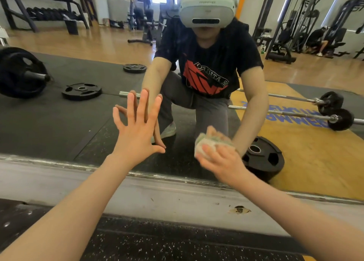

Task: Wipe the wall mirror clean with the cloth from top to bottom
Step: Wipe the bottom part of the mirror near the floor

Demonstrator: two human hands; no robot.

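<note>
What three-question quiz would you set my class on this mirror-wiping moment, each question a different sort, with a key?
1. True or false: the left hand holds the cloth.
2. Which part of the wall mirror is being wiped? A) top B) near its bottom edge C) the middle, at head height
3. Fill in: the left hand's fingers are ___ against the glass.

Key: 1 false, the right hand grips it; 2 B; 3 spread.

Cloth (pixel 208 145) white w/ green, floor (pixel 177 245) black speckled, wall base (pixel 137 193) grey
</note>
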